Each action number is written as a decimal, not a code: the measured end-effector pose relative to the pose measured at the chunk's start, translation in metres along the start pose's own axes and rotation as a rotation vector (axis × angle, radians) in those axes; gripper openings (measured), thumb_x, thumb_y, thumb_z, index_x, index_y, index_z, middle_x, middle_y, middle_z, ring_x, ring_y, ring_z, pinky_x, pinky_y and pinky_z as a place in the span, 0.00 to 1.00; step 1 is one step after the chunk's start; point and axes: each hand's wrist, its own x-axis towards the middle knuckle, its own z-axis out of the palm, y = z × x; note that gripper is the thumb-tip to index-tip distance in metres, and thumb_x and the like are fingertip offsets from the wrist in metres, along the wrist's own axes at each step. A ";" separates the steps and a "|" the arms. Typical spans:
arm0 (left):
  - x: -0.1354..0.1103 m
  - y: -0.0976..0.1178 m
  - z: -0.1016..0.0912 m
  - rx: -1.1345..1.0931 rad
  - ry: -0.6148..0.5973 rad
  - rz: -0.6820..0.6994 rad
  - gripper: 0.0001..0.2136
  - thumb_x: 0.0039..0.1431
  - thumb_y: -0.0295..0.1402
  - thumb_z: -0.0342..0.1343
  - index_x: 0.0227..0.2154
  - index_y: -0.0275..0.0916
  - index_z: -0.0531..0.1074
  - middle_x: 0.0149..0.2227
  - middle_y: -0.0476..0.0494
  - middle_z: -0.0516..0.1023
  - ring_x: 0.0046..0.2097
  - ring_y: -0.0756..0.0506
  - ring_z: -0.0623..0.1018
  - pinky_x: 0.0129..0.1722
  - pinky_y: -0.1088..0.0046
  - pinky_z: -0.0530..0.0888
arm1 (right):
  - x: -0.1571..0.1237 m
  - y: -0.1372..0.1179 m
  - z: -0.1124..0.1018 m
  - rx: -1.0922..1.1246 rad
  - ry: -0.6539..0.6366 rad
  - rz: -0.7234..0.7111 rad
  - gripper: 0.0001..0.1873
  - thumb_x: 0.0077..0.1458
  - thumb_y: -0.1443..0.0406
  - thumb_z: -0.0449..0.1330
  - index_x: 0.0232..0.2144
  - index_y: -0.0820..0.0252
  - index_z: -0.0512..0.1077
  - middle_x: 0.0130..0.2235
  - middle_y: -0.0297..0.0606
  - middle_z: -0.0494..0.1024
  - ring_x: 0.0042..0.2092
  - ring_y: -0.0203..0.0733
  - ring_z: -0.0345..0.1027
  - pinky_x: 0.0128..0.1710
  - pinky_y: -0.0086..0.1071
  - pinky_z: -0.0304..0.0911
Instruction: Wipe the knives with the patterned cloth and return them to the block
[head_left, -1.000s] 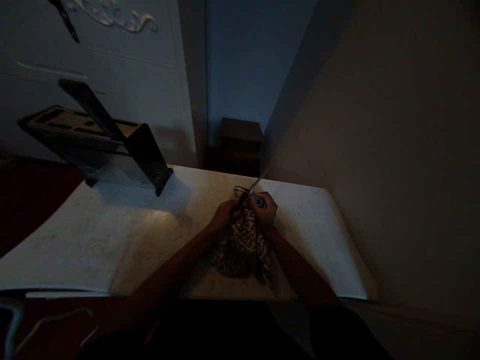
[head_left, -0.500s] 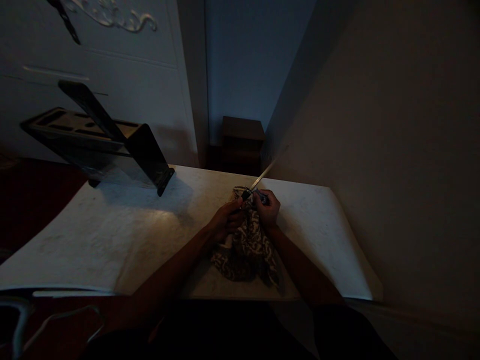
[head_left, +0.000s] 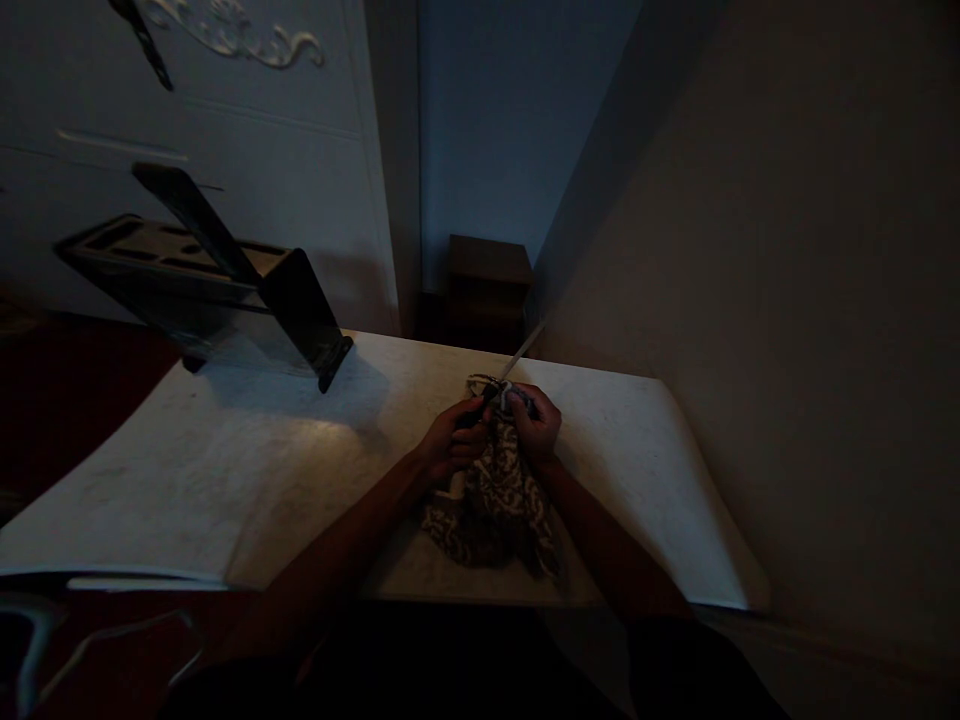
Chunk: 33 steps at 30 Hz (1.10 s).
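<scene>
My left hand (head_left: 454,440) is closed around the black handle of a knife (head_left: 523,350), whose thin blade points up and to the right past the table's back edge. A dark cloth with a pale swirl pattern (head_left: 506,475) hangs down from my right hand (head_left: 538,420) and spreads on the table between my forearms. The fingers of my right hand pinch its upper end around the blade close to the handle. Folds and fingers hide part of the blade there.
On the white table (head_left: 300,480), to the left, stands a knife block (head_left: 240,320) with one large black handle sticking out. A wall (head_left: 787,300) runs along the right side. Behind the table sits a low brown box-like piece (head_left: 489,262), near a white panelled door (head_left: 285,150).
The knife has slid back toward my lower left, so less of its blade shows beyond the cloth. My right hand stays nearly in place with the cloth. The view has shifted slightly.
</scene>
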 end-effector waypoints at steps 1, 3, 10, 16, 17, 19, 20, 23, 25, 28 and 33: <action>0.000 0.000 0.000 0.016 -0.009 -0.004 0.13 0.63 0.42 0.47 0.31 0.38 0.68 0.12 0.58 0.48 0.12 0.55 0.42 0.08 0.83 0.48 | 0.000 -0.001 0.000 -0.004 -0.012 -0.015 0.10 0.57 0.61 0.59 0.38 0.59 0.77 0.36 0.38 0.79 0.37 0.39 0.73 0.39 0.31 0.68; 0.000 -0.001 -0.001 0.055 -0.022 -0.004 0.13 0.63 0.42 0.47 0.30 0.38 0.67 0.12 0.58 0.49 0.12 0.55 0.42 0.08 0.83 0.48 | 0.001 -0.002 -0.001 -0.017 -0.029 -0.055 0.10 0.57 0.61 0.59 0.38 0.59 0.77 0.37 0.38 0.79 0.38 0.39 0.73 0.40 0.31 0.68; -0.001 -0.003 0.003 0.231 0.031 -0.043 0.15 0.62 0.47 0.49 0.31 0.39 0.64 0.12 0.58 0.52 0.13 0.55 0.44 0.07 0.83 0.48 | 0.002 -0.005 -0.001 -0.141 -0.041 -0.120 0.10 0.57 0.60 0.57 0.35 0.59 0.76 0.34 0.39 0.78 0.36 0.39 0.72 0.38 0.32 0.68; 0.002 -0.005 0.006 0.389 0.124 -0.027 0.12 0.60 0.44 0.49 0.31 0.39 0.63 0.13 0.56 0.56 0.12 0.55 0.47 0.07 0.83 0.47 | 0.001 -0.002 0.000 -0.169 -0.077 -0.042 0.12 0.56 0.58 0.56 0.33 0.59 0.74 0.32 0.38 0.76 0.33 0.38 0.69 0.36 0.32 0.67; 0.002 -0.006 0.007 0.392 0.141 -0.014 0.12 0.59 0.44 0.49 0.30 0.39 0.63 0.13 0.57 0.56 0.12 0.55 0.47 0.07 0.83 0.47 | 0.001 -0.001 0.000 -0.168 -0.074 -0.034 0.12 0.55 0.58 0.56 0.33 0.59 0.74 0.32 0.38 0.76 0.33 0.38 0.69 0.36 0.32 0.67; 0.004 -0.007 0.008 0.371 0.165 0.023 0.11 0.59 0.43 0.49 0.29 0.39 0.62 0.12 0.57 0.54 0.11 0.54 0.46 0.07 0.83 0.47 | 0.001 0.000 0.001 -0.170 -0.061 -0.019 0.12 0.55 0.58 0.56 0.33 0.60 0.74 0.31 0.37 0.76 0.32 0.37 0.68 0.35 0.31 0.66; 0.005 -0.007 0.009 0.347 0.168 0.041 0.11 0.58 0.42 0.49 0.29 0.40 0.61 0.12 0.58 0.54 0.11 0.54 0.45 0.06 0.83 0.47 | 0.001 0.000 0.001 -0.171 -0.051 -0.013 0.12 0.54 0.58 0.57 0.32 0.60 0.74 0.31 0.37 0.76 0.31 0.37 0.68 0.35 0.31 0.66; 0.007 -0.009 0.013 0.259 0.134 0.049 0.12 0.58 0.42 0.50 0.27 0.40 0.59 0.11 0.58 0.53 0.11 0.54 0.44 0.06 0.83 0.48 | 0.001 0.000 0.003 -0.166 -0.016 0.000 0.12 0.54 0.58 0.57 0.32 0.61 0.74 0.30 0.36 0.76 0.30 0.36 0.67 0.34 0.30 0.65; 0.007 -0.009 0.014 0.213 0.109 0.051 0.12 0.58 0.42 0.51 0.27 0.40 0.58 0.11 0.58 0.53 0.12 0.55 0.43 0.06 0.83 0.48 | 0.001 0.000 0.004 -0.158 0.000 0.010 0.12 0.53 0.58 0.58 0.32 0.61 0.74 0.29 0.36 0.76 0.29 0.36 0.66 0.33 0.30 0.65; 0.007 -0.009 0.013 0.167 0.069 0.044 0.12 0.58 0.41 0.50 0.27 0.40 0.57 0.10 0.58 0.52 0.12 0.55 0.43 0.06 0.83 0.49 | 0.001 0.000 0.005 -0.141 0.010 0.036 0.12 0.52 0.57 0.58 0.31 0.61 0.74 0.28 0.35 0.75 0.28 0.36 0.66 0.32 0.30 0.65; 0.009 -0.008 0.010 0.121 0.030 0.016 0.12 0.59 0.41 0.50 0.26 0.40 0.57 0.10 0.59 0.51 0.11 0.54 0.43 0.06 0.82 0.49 | 0.000 0.000 0.005 -0.120 0.026 0.081 0.12 0.50 0.57 0.59 0.30 0.61 0.74 0.27 0.34 0.75 0.28 0.35 0.66 0.31 0.30 0.65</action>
